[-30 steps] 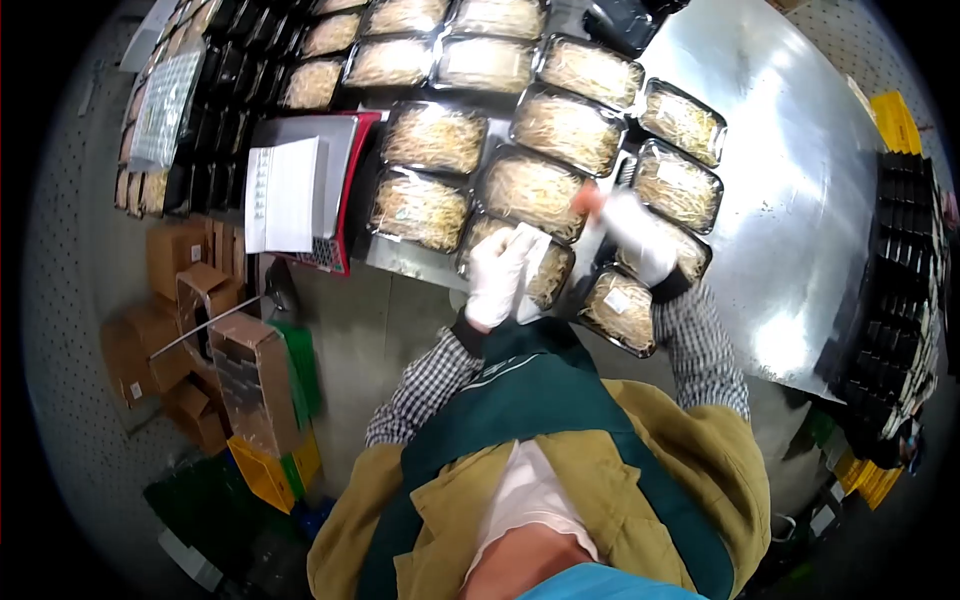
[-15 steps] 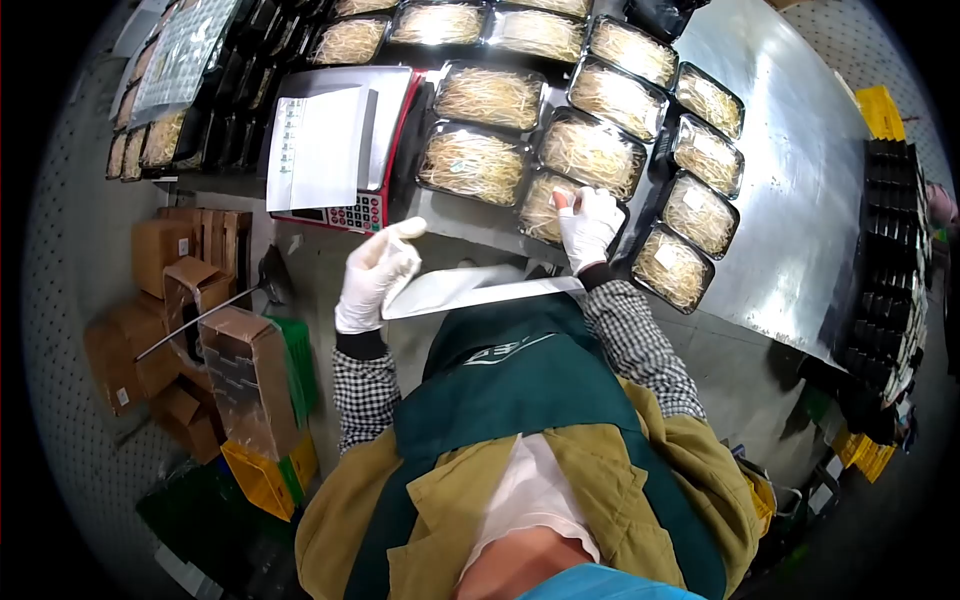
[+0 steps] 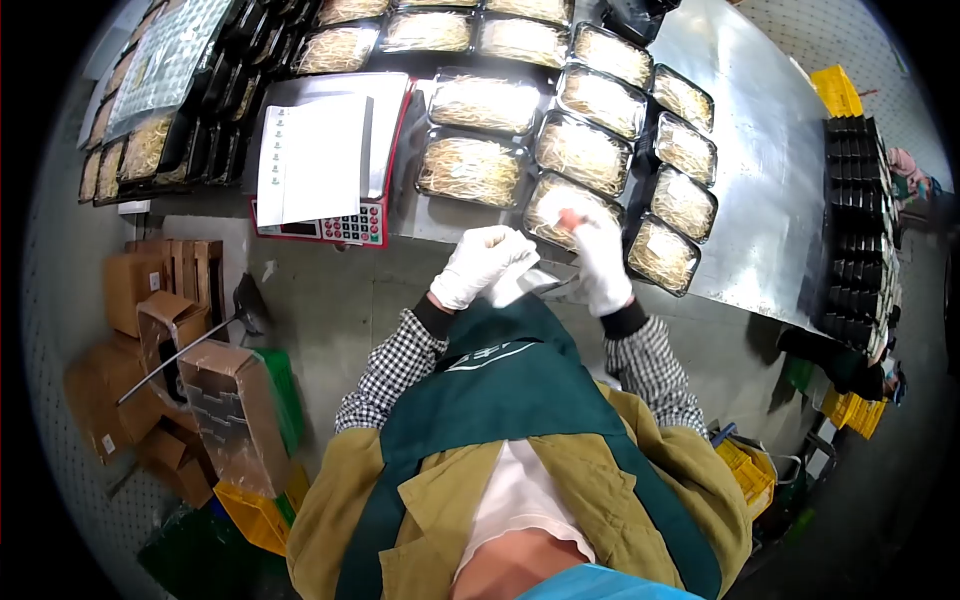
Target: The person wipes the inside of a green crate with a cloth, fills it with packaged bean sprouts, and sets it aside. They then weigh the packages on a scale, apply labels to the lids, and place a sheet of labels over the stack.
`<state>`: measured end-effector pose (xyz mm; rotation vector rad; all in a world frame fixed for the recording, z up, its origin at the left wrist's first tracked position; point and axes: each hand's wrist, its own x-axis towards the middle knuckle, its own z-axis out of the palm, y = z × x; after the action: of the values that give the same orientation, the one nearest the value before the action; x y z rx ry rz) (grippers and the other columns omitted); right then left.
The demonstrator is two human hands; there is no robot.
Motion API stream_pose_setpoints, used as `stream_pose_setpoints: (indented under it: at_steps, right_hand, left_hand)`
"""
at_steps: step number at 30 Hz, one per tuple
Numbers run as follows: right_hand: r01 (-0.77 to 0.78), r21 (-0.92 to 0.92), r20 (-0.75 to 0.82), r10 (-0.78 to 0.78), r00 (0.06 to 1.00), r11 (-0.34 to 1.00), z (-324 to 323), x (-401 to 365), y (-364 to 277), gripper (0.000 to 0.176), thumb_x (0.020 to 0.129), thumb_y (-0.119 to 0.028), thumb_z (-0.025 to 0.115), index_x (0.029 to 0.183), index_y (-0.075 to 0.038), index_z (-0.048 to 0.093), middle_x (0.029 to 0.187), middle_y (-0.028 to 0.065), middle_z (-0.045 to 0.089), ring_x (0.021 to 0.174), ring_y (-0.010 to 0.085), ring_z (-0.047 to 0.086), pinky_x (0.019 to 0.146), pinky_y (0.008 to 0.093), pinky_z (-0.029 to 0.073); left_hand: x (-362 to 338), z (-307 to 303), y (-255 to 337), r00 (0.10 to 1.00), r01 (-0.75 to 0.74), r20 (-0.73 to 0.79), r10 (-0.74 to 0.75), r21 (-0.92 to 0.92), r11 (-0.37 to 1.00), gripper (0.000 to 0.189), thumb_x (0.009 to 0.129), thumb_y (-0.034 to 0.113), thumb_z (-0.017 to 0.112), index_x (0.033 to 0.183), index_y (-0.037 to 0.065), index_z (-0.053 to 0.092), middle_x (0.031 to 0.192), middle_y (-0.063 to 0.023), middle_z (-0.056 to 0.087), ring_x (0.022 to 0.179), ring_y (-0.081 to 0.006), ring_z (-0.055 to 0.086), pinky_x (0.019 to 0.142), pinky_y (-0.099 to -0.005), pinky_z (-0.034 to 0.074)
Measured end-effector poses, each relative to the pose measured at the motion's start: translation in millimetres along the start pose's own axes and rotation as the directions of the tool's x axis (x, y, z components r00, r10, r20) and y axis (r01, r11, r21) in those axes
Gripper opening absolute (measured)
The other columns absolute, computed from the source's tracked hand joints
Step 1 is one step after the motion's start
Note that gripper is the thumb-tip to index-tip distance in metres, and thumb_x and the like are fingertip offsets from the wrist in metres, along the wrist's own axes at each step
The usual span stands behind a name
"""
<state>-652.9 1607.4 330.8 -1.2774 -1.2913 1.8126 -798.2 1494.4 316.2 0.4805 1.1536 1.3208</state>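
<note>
Head camera view: our gloved left hand was pinched together on a loose white sheet, which hung past the near edge of the steel table. Our right hand lay at 3 o'clock from it, blurred, its fingertips over the nearest wrapped sprout tray; we could not tell whether they were together or apart, or gripped anything. That tray sat at about 1 o'clock from the left hand, close to the table's edge.

We judged the tray most at risk: a hard press or a sideways drag there could have tipped it off the edge, or dented its clear film. The sheet, held at one end, could have curled, creased or caught on our green apron. Gloves might have clung to anything sticky. At 3 o'clock from the right hand, an end tray stood near enough for a wide swing of the wrist to knock it askew
</note>
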Motion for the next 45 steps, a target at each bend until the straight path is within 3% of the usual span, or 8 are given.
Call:
stream_pose_setpoints:
  at_steps: [8,14,18,24,30,36,40,45]
  right_hand:
    - [0.203,-0.977,0.114,-0.632,0.766,0.070,-35,173,42,0.031,0.079,-0.036,0.067,0.076,-0.007,0.057,0.079,0.0103,0.058,0.069,0.0295,0.056,0.062,0.0382,0.043]
    - [0.325,-0.763,-0.133,-0.626,0.768,0.560,-39,161,53,0.021,0.080,-0.004,0.056,0.101,-0.002,0.057,0.086,0.0136,0.061,0.075,0.0267,0.059,0.067,0.0366,0.046]
    - [-0.012,-0.218,0.344,0.088,0.935,0.976,-21,69,15,0.019,0.084,-0.015,0.059,0.096,-0.001,0.064,0.091,0.0061,0.063,0.085,0.0116,0.056,0.075,0.0245,0.044]
    - [0.274,-0.472,-0.033,-0.327,0.944,0.838,-58,182,-20,0.014,0.086,-0.014,0.057,0.086,-0.002,0.064,0.079,0.0078,0.063,0.072,0.0156,0.057,0.066,0.0280,0.044]
    - [0.254,-0.966,0.170,-0.654,0.737,0.035,-56,292,1,0.029,0.077,-0.040,0.066,0.085,-0.012,0.064,0.082,0.0108,0.059,0.084,0.0290,0.057,0.069,0.0427,0.041]
    - [0.343,-0.705,-0.098,-0.565,0.819,0.620,-50,249,5,0.017,0.083,-0.016,0.060,0.093,-0.002,0.058,0.088,0.0114,0.059,0.083,0.0276,0.056,0.072,0.0392,0.045]
    - [0.133,-0.168,0.482,-0.036,0.876,0.977,-48,148,33,0.018,0.082,-0.016,0.064,0.094,-0.004,0.064,0.089,0.0077,0.063,0.087,0.0177,0.058,0.075,0.0319,0.045]
    - [0.483,-0.455,0.316,-0.372,0.873,0.748,-66,213,-17,0.014,0.081,-0.004,0.053,0.086,0.000,0.065,0.086,0.0088,0.066,0.079,0.0142,0.059,0.075,0.0271,0.045]
  left_hand:
    - [10,-15,31,0.999,0.002,-0.054,-0.004,-0.033,0.999,0.020,0.090,0.011,0.057,0.106,-0.001,0.062,0.089,-0.0022,0.063,0.082,-0.0052,0.058,0.073,-0.0189,0.048]
    - [54,-1,10,0.985,-0.039,-0.162,0.059,0.121,0.992,0.014,0.089,0.011,0.057,0.093,0.000,0.064,0.081,-0.0021,0.064,0.069,-0.0050,0.056,0.062,-0.0195,0.045]
    - [93,-1,-32,0.939,-0.106,-0.303,0.162,0.191,0.976,0.019,0.089,0.018,0.061,0.089,-0.001,0.065,0.075,-0.0014,0.063,0.065,-0.0046,0.054,0.058,-0.0197,0.045]
    - [73,20,33,0.992,0.126,-0.015,-0.128,-0.098,0.987,0.017,0.087,0.009,0.060,0.098,-0.003,0.063,0.083,-0.0003,0.059,0.080,-0.0066,0.057,0.073,-0.0188,0.047]
    - [64,10,52,0.985,0.016,-0.171,-0.039,-0.137,0.990,0.020,0.089,0.009,0.058,0.106,-0.001,0.061,0.090,-0.0011,0.062,0.079,-0.0054,0.058,0.072,-0.0182,0.048]
    - [108,1,8,0.933,-0.059,-0.350,0.083,0.079,0.995,0.012,0.088,0.011,0.059,0.092,0.001,0.064,0.081,0.0006,0.061,0.070,-0.0056,0.053,0.061,-0.0202,0.044]
    - [136,17,-9,0.810,-0.277,-0.268,0.521,0.609,0.744,0.009,0.086,0.011,0.061,0.089,0.003,0.063,0.080,-0.0001,0.061,0.068,-0.0062,0.053,0.057,-0.0234,0.045]
    - [118,37,36,0.995,0.021,-0.095,-0.039,-0.187,0.982,0.020,0.086,0.011,0.062,0.102,-0.002,0.062,0.090,-0.0032,0.064,0.080,-0.0091,0.059,0.071,-0.0230,0.047]
